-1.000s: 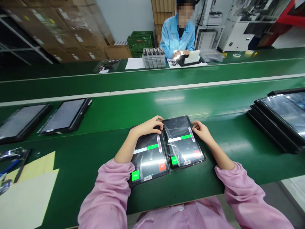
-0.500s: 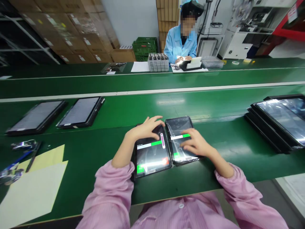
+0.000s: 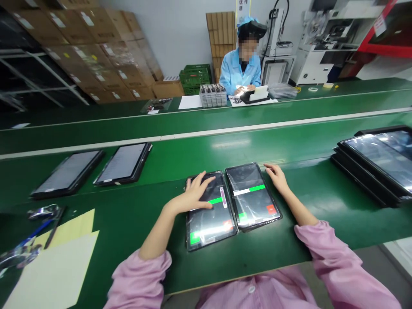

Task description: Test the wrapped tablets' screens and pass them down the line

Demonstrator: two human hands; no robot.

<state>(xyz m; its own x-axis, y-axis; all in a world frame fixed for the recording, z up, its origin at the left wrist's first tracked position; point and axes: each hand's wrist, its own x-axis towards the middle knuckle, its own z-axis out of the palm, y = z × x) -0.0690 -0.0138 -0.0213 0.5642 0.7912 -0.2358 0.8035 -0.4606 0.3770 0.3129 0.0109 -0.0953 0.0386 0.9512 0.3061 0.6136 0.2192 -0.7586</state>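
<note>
Two tablets with lit screens lie side by side in front of me, both showing green, white and red blocks. Over the upper part of the left tablet my left hand is spread with fingers apart, hiding some of the display; whether the fingertips touch the glass I cannot tell. My right hand is at the upper right edge of the right tablet, fingers stretched and holding nothing. A clear film with glare seems to cover both screens.
Two more tablets, one farther left and one nearer, lie on the green bench. Papers and a pen are at the left. A tablet stack stands right. Across the bench sits a person in blue.
My right hand has moved off the right tablet's screen to its upper right edge, uncovering the red block. My left hand has shifted on the left tablet, fingers spread wider. The view has tilted.
</note>
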